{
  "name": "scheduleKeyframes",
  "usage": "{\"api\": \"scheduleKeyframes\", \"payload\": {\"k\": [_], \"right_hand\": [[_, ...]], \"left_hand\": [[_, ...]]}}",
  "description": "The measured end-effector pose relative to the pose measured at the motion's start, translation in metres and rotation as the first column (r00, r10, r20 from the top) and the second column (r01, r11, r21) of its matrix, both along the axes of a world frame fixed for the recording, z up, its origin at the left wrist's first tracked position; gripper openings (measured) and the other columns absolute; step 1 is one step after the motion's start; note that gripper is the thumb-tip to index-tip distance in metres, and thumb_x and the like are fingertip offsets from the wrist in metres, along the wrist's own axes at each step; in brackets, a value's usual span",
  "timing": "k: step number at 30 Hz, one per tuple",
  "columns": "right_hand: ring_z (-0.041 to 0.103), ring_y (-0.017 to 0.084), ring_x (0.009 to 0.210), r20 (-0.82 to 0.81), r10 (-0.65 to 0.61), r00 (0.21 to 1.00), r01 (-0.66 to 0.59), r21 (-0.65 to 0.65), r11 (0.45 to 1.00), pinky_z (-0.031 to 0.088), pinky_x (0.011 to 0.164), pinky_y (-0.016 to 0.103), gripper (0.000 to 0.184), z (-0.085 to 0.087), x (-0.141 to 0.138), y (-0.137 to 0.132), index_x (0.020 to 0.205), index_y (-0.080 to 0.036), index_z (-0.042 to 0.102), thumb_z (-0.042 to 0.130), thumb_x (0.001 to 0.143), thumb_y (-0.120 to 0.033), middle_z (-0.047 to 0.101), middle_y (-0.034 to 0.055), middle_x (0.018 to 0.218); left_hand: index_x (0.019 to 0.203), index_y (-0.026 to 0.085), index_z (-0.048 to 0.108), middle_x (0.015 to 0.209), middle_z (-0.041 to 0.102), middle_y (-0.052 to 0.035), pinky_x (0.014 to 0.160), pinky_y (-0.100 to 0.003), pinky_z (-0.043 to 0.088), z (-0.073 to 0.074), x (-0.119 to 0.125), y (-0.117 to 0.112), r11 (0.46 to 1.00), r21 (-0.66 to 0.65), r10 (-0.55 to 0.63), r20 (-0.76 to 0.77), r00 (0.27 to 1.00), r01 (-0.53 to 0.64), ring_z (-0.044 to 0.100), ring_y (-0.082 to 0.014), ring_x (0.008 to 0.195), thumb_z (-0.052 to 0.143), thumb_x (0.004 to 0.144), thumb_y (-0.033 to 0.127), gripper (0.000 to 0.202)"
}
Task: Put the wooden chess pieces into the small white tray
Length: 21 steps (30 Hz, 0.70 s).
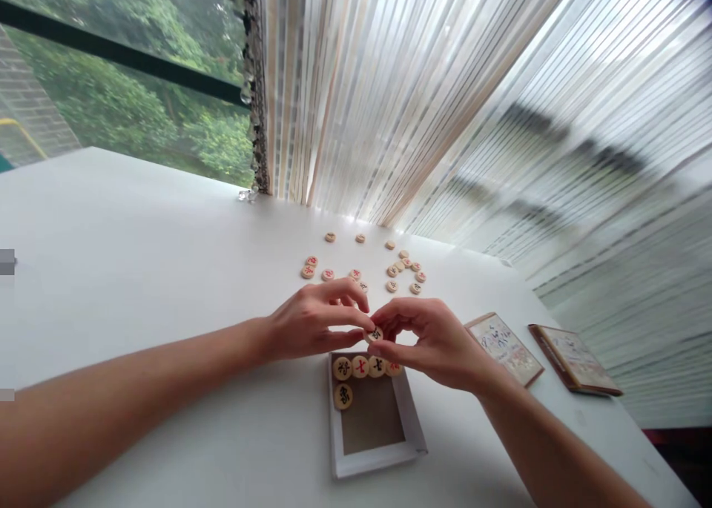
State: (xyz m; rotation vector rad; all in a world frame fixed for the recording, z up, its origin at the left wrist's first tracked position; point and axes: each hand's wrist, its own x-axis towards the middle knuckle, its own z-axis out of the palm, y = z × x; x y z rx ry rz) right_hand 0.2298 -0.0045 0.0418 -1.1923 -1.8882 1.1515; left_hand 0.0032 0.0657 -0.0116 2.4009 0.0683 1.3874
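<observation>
Disc [374,336] was pinched in the right hand [434,342]'s grip, the left hand [312,320]'s hold unclear, near the box [412,419]; if pressure slackened, it could have been dropped.

The bare, curled left hand [320,319] and bare, pinching right hand [428,337] are being held nearly fingertip to fingertip, both bare forearms [161,389] being angled inward.
</observation>
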Motion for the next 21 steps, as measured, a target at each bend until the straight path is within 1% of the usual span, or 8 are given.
{"api": "scheduleKeyframes", "payload": {"k": [3, 7, 10, 12, 14, 17, 18, 21], "right_hand": [[0.069, 0.015, 0.071, -0.014, -0.025, 1.0, 0.025, 0.022, 0.999, 0.058, 0.067, 0.027, 0.025, -0.004, -0.001, -0.005, 0.097, -0.015, 0.079, 0.092, 0.08, -0.029, 0.078, 0.0053, 0.084], [0.07, 0.017, 0.073, -0.022, -0.012, 1.0, 0.013, 0.032, 0.999, 0.06, 0.069, 0.03, 0.021, -0.007, 0.001, -0.01, 0.1, -0.015, 0.079, 0.087, 0.084, -0.027, 0.078, 0.0067, 0.087], [0.07, 0.017, 0.072, -0.009, -0.012, 1.0, 0.013, 0.058, 0.998, 0.06, 0.068, 0.03, 0.018, -0.01, 0.004, -0.013, 0.1, -0.016, 0.079, 0.084, 0.086, -0.027, 0.078, 0.0065, 0.086], [0.069, 0.017, 0.071, 0.003, -0.044, 0.999, 0.043, 0.119, 0.992, 0.059, 0.067, 0.03, 0.017, -0.014, 0.006, -0.016, 0.101, -0.018, 0.078, 0.084, 0.088, -0.027, 0.078, 0.0049, 0.085], [0.07, 0.017, 0.076, 0.056, -0.069, 0.996, 0.056, 0.214, 0.975, 0.059, 0.071, 0.031, 0.016, -0.017, 0.007, -0.021, 0.102, -0.02, 0.077, 0.083, 0.089, -0.026, 0.077, 0.0043, 0.089], [0.069, 0.019, 0.087, 0.176, -0.042, 0.984, -0.02, 0.337, 0.941, 0.057, 0.081, 0.034, 0.015, -0.02, 0.006, -0.03, 0.101, -0.021, 0.075, 0.083, 0.089, -0.021, 0.074, 0.0049, 0.098], [0.068, 0.019, 0.089, 0.207, -0.02, 0.978, -0.057, 0.358, 0.932, 0.056, 0.082, 0.033, 0.016, -0.021, 0.005, -0.033, 0.102, -0.021, 0.075, 0.083, 0.089, -0.02, 0.073, 0.005, 0.099], [0.063, 0.019, 0.087, 0.26, 0.047, 0.964, -0.148, 0.383, 0.912, 0.054, 0.076, 0.031, 0.018, -0.024, 0.0, -0.039, 0.107, -0.021, 0.075, 0.082, 0.09, -0.019, 0.067, 0.0047, 0.097]], "left_hand": [[0.098, 0.016, 0.08, 0.099, 0.073, -0.0113, 0.074, -0.023, 0.065, 0.001, 0.0, -0.002, 1.0, 0.028, -0.008, -0.004, 1.0, 0.009, 0.07, -0.0133, 0.076, 0.076, 0.094, 0.015, 0.005], [0.096, 0.016, 0.079, 0.098, 0.073, -0.0106, 0.072, -0.022, 0.064, 0.001, 0.001, -0.004, 0.998, 0.058, -0.016, 0.002, 1.0, 0.016, 0.07, -0.0132, 0.076, 0.076, 0.095, 0.015, 0.004], [0.1, 0.016, 0.078, 0.099, 0.075, -0.0106, 0.074, -0.024, 0.065, -0.002, 0.002, -0.003, 0.995, 0.099, 0.008, -0.024, 1.0, -0.006, 0.072, -0.0143, 0.077, 0.076, 0.095, 0.018, 0.006], [0.108, 0.017, 0.076, 0.102, 0.075, -0.0104, 0.075, -0.026, 0.065, -0.004, 0.002, 0.001, 0.992, 0.115, 0.063, -0.03, 0.998, -0.059, 0.073, -0.0156, 0.079, 0.076, 0.094, 0.02, 0.014], [0.115, 0.018, 0.073, 0.104, 0.076, -0.0102, 0.072, -0.026, 0.064, -0.007, 0.002, 0.005, 0.988, 0.112, 0.109, -0.027, 0.994, -0.105, 0.073, -0.0158, 0.08, 0.073, 0.093, 0.017, 0.023], [0.12, 0.019, 0.07, 0.107, 0.077, -0.0093, 0.068, -0.024, 0.062, -0.01, 0.0, 0.011, 0.986, 0.089, 0.146, -0.031, 0.989, -0.143, 0.072, -0.0145, 0.08, 0.064, 0.09, 0.006, 0.033], [0.12, 0.019, 0.069, 0.107, 0.077, -0.0086, 0.069, -0.024, 0.062, -0.011, -0.001, 0.013, 0.984, 0.082, 0.161, -0.031, 0.987, -0.158, 0.072, -0.0142, 0.08, 0.062, 0.089, 0.004, 0.035], [0.116, 0.019, 0.07, 0.104, 0.077, -0.0078, 0.073, -0.025, 0.062, -0.013, -0.001, 0.016, 0.979, 0.073, 0.193, -0.026, 0.981, -0.19, 0.073, -0.0141, 0.081, 0.059, 0.089, 0.0, 0.035]]}}
